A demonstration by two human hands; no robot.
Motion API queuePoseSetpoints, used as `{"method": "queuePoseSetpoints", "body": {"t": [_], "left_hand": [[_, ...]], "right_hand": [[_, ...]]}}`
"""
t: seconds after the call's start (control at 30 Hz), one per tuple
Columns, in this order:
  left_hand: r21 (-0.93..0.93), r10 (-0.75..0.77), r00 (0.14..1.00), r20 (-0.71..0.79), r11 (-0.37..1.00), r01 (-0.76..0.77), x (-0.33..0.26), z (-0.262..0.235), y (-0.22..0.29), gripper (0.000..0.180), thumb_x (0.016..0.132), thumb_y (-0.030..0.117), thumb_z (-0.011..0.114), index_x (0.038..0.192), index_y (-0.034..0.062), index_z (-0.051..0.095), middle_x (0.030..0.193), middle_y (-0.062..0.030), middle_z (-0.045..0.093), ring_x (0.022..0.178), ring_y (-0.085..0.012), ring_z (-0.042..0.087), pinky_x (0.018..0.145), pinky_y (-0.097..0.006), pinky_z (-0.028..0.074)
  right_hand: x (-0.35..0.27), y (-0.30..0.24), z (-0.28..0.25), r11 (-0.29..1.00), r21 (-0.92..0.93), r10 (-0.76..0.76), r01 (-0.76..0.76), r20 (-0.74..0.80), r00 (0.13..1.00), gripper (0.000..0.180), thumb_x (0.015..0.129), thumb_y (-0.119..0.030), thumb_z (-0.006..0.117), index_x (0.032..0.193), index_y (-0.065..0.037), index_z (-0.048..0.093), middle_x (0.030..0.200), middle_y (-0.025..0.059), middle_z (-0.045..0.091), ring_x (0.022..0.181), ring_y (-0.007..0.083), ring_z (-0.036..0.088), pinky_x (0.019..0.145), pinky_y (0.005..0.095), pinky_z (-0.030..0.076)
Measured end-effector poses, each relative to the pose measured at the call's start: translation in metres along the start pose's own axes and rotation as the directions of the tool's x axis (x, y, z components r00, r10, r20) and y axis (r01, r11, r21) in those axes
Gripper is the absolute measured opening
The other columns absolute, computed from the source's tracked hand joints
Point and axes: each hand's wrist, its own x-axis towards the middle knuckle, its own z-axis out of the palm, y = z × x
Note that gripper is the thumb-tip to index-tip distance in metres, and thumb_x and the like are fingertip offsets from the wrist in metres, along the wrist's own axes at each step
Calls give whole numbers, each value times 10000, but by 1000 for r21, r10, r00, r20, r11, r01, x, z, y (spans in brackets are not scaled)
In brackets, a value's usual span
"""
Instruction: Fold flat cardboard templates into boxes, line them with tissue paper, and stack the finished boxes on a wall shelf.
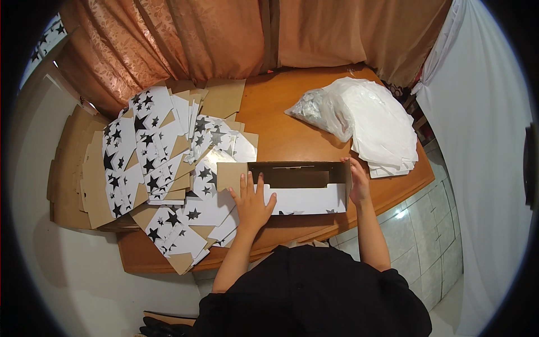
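A partly folded cardboard box (306, 197) sits at the front of the table, brown inside and white with dark stars outside. Its top is open toward me, and a brown flap (227, 175) sticks out at the left end. Spread fingers of my left hand (252, 203) lie over the box's left front corner and that flap. At the opposite end, my right hand (359, 182) grips the right side wall near its upper edge, with the fingertips partly hidden.
Piles of flat star-printed cardboard blanks (150, 149) cover the left of the wooden table (269, 126). White sheets (384, 126) and a clear plastic bag (325, 109) lie at the back right. Orange curtains (219, 39) hang behind, and a white cloth (477, 112) hangs on the right.
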Motion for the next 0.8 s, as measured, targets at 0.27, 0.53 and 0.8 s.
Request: {"method": "queuePoseSetpoints", "body": {"t": [0.27,0.53,0.8], "left_hand": [[24,0,991,131,1000,-3,24,1,25,770,717,235,475,1440,154,225,1429,-298,198,1372,-387,120,959,-717,85],[-70,-32,992,119,997,41,23,4,25,757,720,237,495,1431,135,256,1455,-271,170,1376,-380,122,960,-713,24],[-134,-16,969,-247,991,-17,2,0,14,664,789,246,533,1401,98,323,1479,-217,168,1382,-369,111,979,-660,-72]], "right_hand": [[3,11,12,982,-187,-13,15,15,1000,407,797,-146,546,1178,-28,465,1123,66,517,1060,143,486,920,291,380],[1,13,39,313,-924,-299,218,122,947,785,644,-110,735,1333,-117,359,1213,165,445,1161,334,404,989,412,325],[6,12,58,149,-978,-230,144,107,967,839,645,-61,709,1361,-156,281,1252,176,381,1166,399,373,976,433,343]]}}
